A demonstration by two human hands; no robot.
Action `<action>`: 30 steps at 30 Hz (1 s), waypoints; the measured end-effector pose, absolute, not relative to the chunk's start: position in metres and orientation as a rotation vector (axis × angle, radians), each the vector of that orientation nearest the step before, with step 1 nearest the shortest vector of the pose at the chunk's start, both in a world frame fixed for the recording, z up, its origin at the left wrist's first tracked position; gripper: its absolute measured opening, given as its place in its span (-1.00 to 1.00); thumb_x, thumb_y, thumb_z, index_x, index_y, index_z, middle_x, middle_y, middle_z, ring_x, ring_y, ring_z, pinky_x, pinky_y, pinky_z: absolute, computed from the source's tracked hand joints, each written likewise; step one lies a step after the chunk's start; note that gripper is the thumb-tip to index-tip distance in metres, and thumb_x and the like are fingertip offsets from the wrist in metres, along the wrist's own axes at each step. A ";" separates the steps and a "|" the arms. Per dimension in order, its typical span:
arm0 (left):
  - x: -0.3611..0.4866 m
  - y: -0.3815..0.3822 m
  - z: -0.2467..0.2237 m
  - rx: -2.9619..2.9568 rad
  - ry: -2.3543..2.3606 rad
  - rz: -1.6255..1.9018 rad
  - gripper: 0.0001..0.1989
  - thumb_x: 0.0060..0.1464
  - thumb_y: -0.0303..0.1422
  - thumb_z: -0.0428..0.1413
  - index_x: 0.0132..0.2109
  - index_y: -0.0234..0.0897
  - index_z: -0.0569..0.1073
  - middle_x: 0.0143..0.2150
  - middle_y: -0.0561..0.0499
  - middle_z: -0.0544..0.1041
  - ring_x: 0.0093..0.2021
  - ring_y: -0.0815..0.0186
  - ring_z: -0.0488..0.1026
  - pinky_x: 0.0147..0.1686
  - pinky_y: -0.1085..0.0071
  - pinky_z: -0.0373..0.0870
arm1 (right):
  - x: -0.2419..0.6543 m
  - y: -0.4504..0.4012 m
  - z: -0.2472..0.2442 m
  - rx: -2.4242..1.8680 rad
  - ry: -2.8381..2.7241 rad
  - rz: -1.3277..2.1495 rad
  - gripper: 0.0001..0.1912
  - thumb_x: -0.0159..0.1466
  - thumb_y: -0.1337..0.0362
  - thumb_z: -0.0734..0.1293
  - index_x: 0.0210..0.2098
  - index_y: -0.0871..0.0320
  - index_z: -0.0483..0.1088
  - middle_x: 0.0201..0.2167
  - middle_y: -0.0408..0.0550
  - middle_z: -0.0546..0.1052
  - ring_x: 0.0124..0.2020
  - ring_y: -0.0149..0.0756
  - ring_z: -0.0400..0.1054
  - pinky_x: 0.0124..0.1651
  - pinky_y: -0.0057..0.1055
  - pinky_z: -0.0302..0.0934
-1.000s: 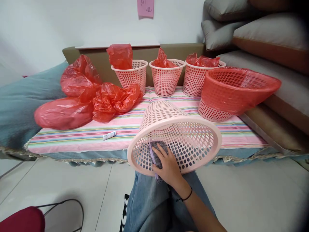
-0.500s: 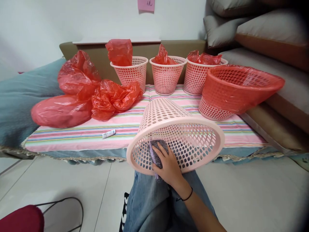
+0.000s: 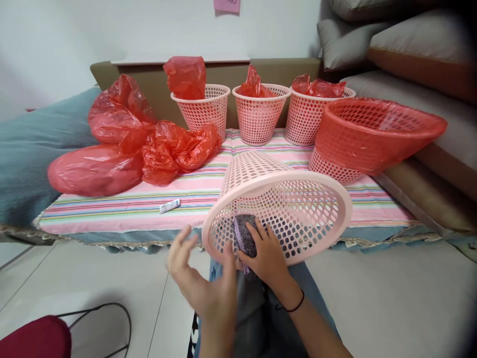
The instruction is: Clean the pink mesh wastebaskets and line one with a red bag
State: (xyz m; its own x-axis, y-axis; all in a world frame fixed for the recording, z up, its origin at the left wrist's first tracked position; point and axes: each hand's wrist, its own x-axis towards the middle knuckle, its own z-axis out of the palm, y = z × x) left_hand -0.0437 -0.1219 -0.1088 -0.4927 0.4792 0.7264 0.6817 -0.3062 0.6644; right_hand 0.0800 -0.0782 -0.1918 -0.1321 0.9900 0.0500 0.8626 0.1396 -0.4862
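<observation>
A pink perforated basket [image 3: 257, 169] lies tilted on its side, its mouth toward me, at the front edge of the striped cloth. My right hand [image 3: 266, 251], with a black band on the wrist, is wrapped over a dark grey sponge-like pad [image 3: 246, 236] with lilac edging, pressed against the inside of the basket's lower left rim. Slightly blurred, my left hand [image 3: 208, 278] is raised with fingers spread, left of the basket's rim, holding nothing.
Three upright pink baskets [image 3: 259, 117] with red bags stand behind. A basket covered by a red bag [image 3: 350, 136] is at right, beside stacked cushions [image 3: 417, 49]. Red bags [image 3: 97, 169] and a small white packet [image 3: 169, 206] lie left. A red stool [image 3: 37, 338] stands lower left.
My left hand has come into view from below, fingers apart. The tilted basket and my right hand with the pad appear slightly farther right.
</observation>
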 end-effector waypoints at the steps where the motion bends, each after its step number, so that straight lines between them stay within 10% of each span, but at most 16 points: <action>1: -0.048 -0.110 -0.119 -1.478 -1.807 -1.919 -0.31 -0.02 -0.38 0.34 0.24 -0.13 0.29 0.24 -0.16 0.35 0.30 0.03 0.28 0.24 0.02 0.25 | 0.079 -0.079 -0.191 -1.828 -2.052 0.485 -0.22 0.19 0.09 0.41 0.36 0.11 0.21 0.43 0.13 0.11 0.37 0.32 0.03 0.32 0.22 0.02; 5: -0.061 -0.081 -0.168 -1.394 -1.936 -2.340 -0.35 0.12 -0.28 0.26 0.31 -0.12 0.26 0.42 -0.17 0.20 0.36 0.10 0.25 0.23 0.21 0.32 | 0.077 -0.078 -0.185 -1.829 -2.097 0.543 -0.27 0.18 0.22 0.39 0.34 0.09 0.25 0.40 0.18 0.15 0.32 0.20 0.14 0.33 0.14 0.02; 11: -0.052 -0.061 -0.194 -1.222 -2.041 -2.809 -0.54 0.14 -0.16 0.22 0.13 -0.28 0.50 0.09 -0.18 0.58 0.09 0.07 0.53 0.13 0.15 0.43 | 0.095 -0.060 -0.175 -1.586 -2.252 0.727 -0.21 0.13 0.27 0.39 0.35 -0.12 0.21 0.45 -0.10 0.07 0.36 0.26 0.05 0.33 0.19 0.01; 20: -0.043 0.021 -0.115 -1.764 -2.054 -2.477 -0.68 0.12 -0.18 0.19 -0.09 -0.32 0.61 -0.22 -0.03 0.65 -0.07 0.15 0.55 -0.01 0.31 0.43 | 0.135 0.015 -0.157 -0.785 -1.838 1.176 -0.31 0.08 0.31 0.36 0.23 0.11 0.34 0.23 0.02 0.43 0.27 -0.07 0.28 0.34 -0.10 0.11; 30: -0.027 0.110 -0.053 -2.457 -1.806 -2.196 -0.74 0.13 -0.27 0.13 -0.14 -0.31 0.62 -0.17 -0.03 0.67 -0.13 0.14 0.56 -0.03 0.27 0.45 | 0.124 0.183 -0.185 -1.266 -1.684 0.765 -0.39 0.05 0.42 0.32 0.13 0.16 0.45 0.14 0.05 0.52 0.15 -0.09 0.39 0.28 -0.15 0.19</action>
